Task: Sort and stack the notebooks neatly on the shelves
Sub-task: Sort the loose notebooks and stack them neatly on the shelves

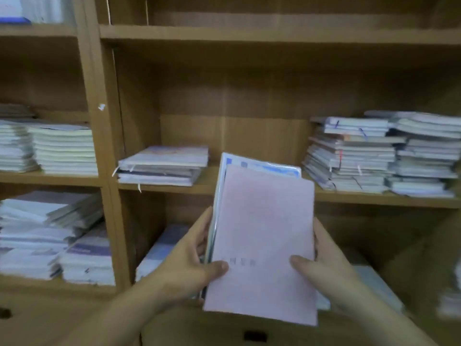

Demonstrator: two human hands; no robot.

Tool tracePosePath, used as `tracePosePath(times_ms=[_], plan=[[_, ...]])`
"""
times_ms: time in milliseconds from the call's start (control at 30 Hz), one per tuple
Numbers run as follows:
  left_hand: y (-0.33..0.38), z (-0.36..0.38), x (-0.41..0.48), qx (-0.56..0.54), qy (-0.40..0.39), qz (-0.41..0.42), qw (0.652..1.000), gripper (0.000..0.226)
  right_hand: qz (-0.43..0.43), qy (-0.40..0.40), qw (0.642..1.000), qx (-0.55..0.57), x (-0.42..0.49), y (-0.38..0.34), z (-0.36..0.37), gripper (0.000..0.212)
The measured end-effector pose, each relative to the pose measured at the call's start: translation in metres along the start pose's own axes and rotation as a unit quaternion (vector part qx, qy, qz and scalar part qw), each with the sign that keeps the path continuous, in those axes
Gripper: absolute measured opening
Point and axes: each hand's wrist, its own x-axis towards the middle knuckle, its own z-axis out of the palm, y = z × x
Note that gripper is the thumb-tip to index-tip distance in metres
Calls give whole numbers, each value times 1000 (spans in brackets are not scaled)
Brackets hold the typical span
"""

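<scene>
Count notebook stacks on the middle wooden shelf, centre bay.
3. A low pale stack at the left end; a taller ragged stack right of the gap; a third stack beside it at the frame edge. The held pink-covered notebooks may hide more.

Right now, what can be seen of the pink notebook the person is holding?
The pink notebook is closed, with a plain, pale matte cover and a faint line of print too blurred to read. It fronts a small stack held up before the shelves. The left hand grips its left edge and the right hand its right edge, both thumbs on the cover. A glossy blue-and-white notebook behind it sticks out above.
</scene>
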Motion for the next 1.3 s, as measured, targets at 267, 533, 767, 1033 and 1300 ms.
tracePosePath(times_ms=[267, 533, 767, 1033, 1300], plan=[[-69, 116, 57, 84, 71, -10, 994, 83, 39, 97, 988, -116, -9, 77, -38, 108], [-121, 187, 129, 163, 82, 52, 982, 76, 52, 150, 982, -103, 51, 169, -76, 105], [-159, 207, 160, 196, 77, 55, 976, 73, 46, 144, 985, -84, 79, 216, -81, 105], [-181, 206, 162, 177, 68, 5, 982, 69, 59, 115, 986, -101, 83, 236, -66, 95], [-193, 201, 158, 221, 36, -12, 975, 69, 77, 113, 980, -141, 78, 258, -58, 82]])
